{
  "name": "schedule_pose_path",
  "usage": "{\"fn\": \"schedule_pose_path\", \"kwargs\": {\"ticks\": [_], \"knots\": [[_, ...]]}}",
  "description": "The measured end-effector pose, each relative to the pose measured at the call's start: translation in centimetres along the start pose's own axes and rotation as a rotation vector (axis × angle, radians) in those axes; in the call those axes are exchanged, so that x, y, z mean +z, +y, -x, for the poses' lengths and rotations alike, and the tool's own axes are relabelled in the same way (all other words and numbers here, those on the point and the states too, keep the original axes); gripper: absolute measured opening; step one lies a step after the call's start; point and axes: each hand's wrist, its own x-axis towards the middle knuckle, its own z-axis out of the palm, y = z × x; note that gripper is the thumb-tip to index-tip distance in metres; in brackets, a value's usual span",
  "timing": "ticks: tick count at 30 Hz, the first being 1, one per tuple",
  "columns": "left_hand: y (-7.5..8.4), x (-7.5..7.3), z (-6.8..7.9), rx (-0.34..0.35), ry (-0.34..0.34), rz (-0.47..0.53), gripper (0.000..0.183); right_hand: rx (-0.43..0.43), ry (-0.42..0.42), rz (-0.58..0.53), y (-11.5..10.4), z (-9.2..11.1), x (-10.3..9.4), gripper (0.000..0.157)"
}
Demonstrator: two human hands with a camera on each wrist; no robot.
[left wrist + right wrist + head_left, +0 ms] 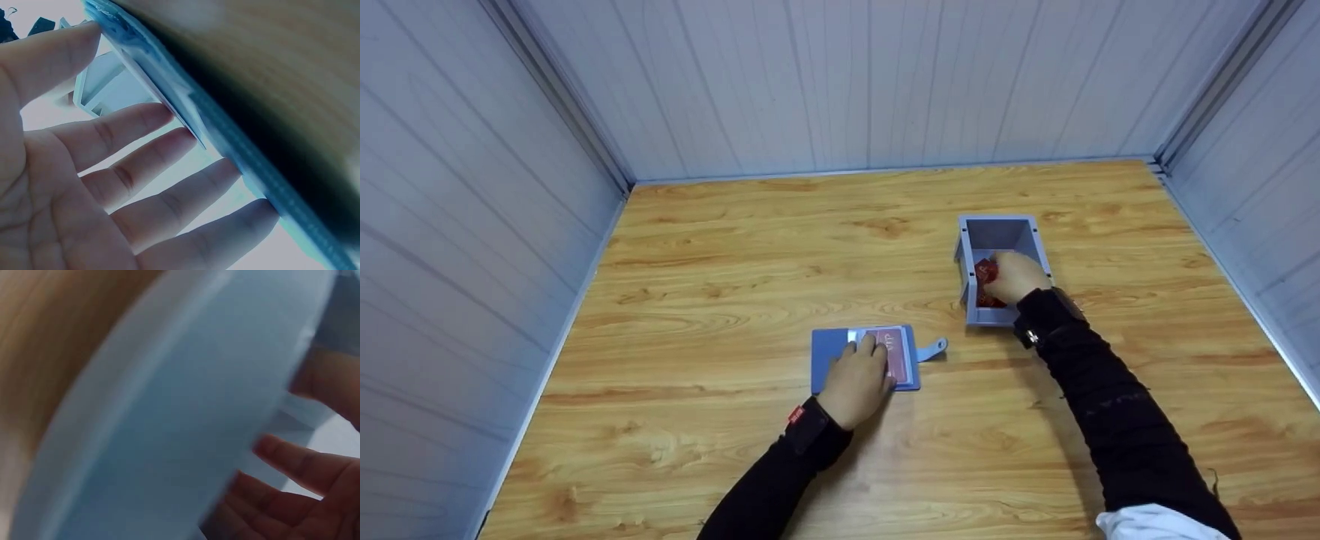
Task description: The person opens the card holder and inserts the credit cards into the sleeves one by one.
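A blue card holder (829,351) lies spread on the table, with a red card (896,358) in a clear sleeve on its right side. My left hand (856,381) rests on it; in the left wrist view its slightly bent fingers (169,205) touch the holder's edge. My right hand (1014,277) reaches down into a grey bin (994,316), beside small red cards (985,270). In the right wrist view the bin's wall (169,416) hides the fingertips, so whether they pinch a card does not show.
From the holder's right edge a strap (933,349) with a snap sticks out toward the bin. The wood-patterned table (720,255) is enclosed by white panel walls (840,90) at the back and both sides.
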Motion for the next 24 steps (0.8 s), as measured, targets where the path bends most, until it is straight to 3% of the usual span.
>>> {"fn": "schedule_pose_path", "kwargs": {"ticks": [11, 24], "knots": [[0.03, 0.13, 0.04, -0.001, 0.040, 0.009, 0.040, -0.022, 0.018, 0.065, 0.26, -0.28, 0.98, 0.020], [-0.06, 0.14, 0.06, 0.003, 0.034, 0.004, 0.040, 0.023, 0.034, 0.114, -0.10, 0.00, 0.41, 0.028]]}}
